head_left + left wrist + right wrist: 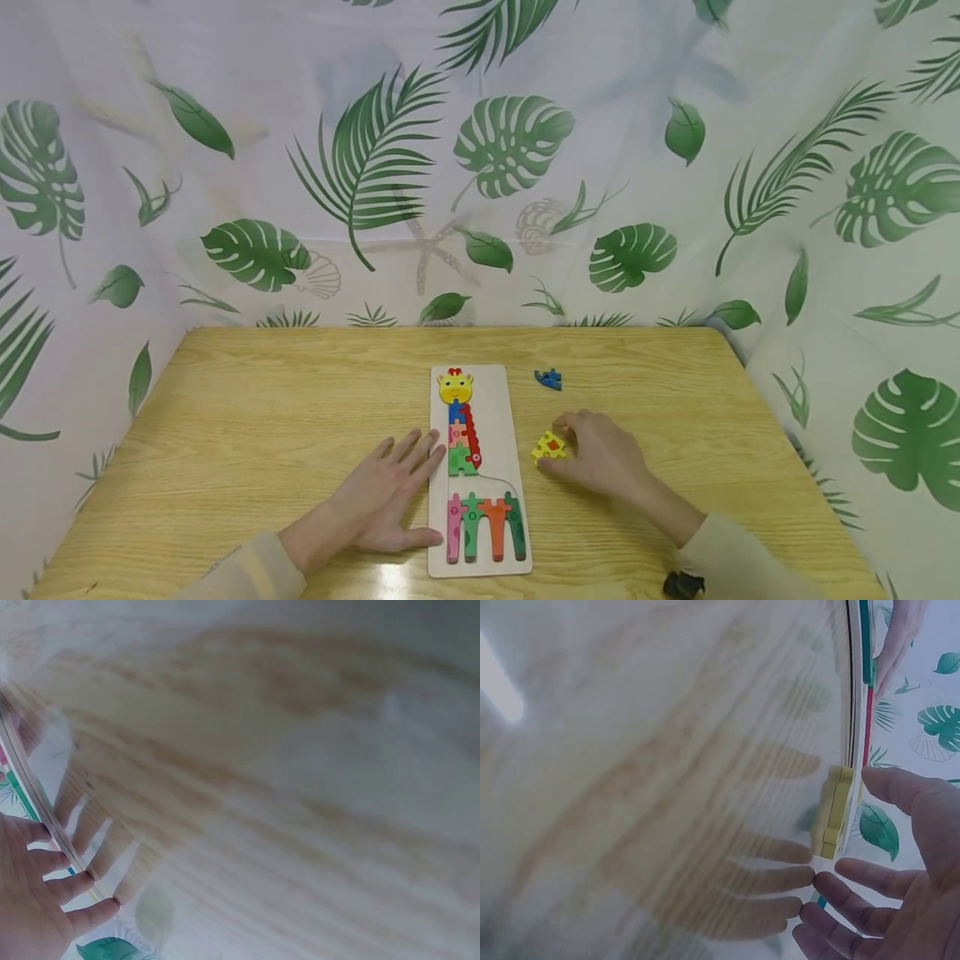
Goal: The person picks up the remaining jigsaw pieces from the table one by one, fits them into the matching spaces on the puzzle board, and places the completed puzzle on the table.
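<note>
A pale wooden board (491, 467) lies lengthwise on the table, holding a partly filled giraffe puzzle. The yellow giraffe head (455, 387) is at its far end, with blue, pink, green and red neck pieces below. Several leg pieces (494, 525) are set at the near end. My left hand (386, 492) lies spread, its fingertips and thumb on the board's left edge. To the right of the board, my right hand (603, 454) pinches a yellow puzzle piece (550, 447) with red markings between thumb and fingers, low at the table. The wrist view shows this piece (836, 814) edge-on.
A loose blue puzzle piece (549, 379) lies beyond the right hand, right of the board's far end. A small black object (682, 585) is by the right sleeve. Leaf-patterned cloth (480, 167) surrounds the wooden table (285, 400) at the back and sides.
</note>
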### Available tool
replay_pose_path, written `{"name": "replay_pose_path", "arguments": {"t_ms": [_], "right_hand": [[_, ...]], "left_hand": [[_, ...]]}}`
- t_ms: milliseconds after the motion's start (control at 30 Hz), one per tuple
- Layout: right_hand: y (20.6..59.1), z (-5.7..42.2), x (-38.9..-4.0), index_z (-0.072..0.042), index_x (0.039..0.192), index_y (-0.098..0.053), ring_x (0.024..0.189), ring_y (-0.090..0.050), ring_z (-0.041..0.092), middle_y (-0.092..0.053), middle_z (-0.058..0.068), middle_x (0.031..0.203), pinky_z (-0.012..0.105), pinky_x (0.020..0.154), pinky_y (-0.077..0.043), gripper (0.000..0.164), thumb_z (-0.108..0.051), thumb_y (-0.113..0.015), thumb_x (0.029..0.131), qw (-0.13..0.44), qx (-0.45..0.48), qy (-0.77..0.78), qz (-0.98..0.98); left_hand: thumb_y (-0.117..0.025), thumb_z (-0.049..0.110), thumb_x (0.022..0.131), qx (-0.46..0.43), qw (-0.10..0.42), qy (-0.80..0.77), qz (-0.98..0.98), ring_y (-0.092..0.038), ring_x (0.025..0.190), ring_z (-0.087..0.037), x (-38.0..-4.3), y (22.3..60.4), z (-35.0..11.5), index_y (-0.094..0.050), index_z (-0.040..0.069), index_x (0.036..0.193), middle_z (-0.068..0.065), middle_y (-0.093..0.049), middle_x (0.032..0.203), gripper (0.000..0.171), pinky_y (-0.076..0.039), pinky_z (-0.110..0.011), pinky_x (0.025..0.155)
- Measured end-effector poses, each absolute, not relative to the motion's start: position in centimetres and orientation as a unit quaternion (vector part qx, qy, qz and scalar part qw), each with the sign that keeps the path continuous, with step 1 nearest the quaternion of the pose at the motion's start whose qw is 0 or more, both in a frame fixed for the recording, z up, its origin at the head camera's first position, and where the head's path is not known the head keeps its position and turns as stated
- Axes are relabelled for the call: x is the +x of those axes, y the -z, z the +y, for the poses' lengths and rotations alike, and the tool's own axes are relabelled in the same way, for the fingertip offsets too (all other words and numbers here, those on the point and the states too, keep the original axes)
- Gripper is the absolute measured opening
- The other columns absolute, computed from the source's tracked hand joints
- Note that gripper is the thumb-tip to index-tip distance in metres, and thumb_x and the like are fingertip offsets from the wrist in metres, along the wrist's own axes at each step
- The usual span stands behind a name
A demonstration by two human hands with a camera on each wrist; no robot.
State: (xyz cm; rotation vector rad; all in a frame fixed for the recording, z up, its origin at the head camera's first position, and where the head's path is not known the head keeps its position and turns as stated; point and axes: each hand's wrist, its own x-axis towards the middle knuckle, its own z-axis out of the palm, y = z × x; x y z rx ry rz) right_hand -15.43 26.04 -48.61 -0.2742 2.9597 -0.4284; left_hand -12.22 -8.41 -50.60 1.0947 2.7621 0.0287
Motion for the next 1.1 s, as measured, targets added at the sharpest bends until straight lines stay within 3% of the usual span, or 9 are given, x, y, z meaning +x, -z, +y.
{"name": "replay_pose_path", "arguments": {"t_ms": [333,1100], "right_hand": [[49.0,25.8,-14.8,-0.012,0.122,-0.076,0.095,-0.061,0.02,-0.072,0.006,0.112,0.035,0.066,-0.053,0.066,-0.062,-0.083,0.079,0.054,-0.098,0.119,0.987],[49.6,24.8,-14.6,-0.013,0.122,-0.075,0.091,-0.056,0.022,-0.069,0.007,0.108,0.035,0.063,-0.052,0.068,-0.064,-0.083,0.078,0.039,-0.101,0.086,0.99]], "left_hand": [[-0.039,0.089,0.09,0.368,0.085,-0.011,0.926,-0.033,0.161,-0.038,-12.2,50.6,-8.5,-0.029,0.012,0.167,-0.014,-0.026,0.176,0.11,-0.038,-0.057,0.126],[-0.038,0.09,0.09,0.366,0.088,-0.019,0.926,-0.033,0.161,-0.038,-12.3,50.8,-8.5,-0.029,0.013,0.168,-0.013,-0.026,0.176,0.11,-0.039,-0.058,0.126]]}}
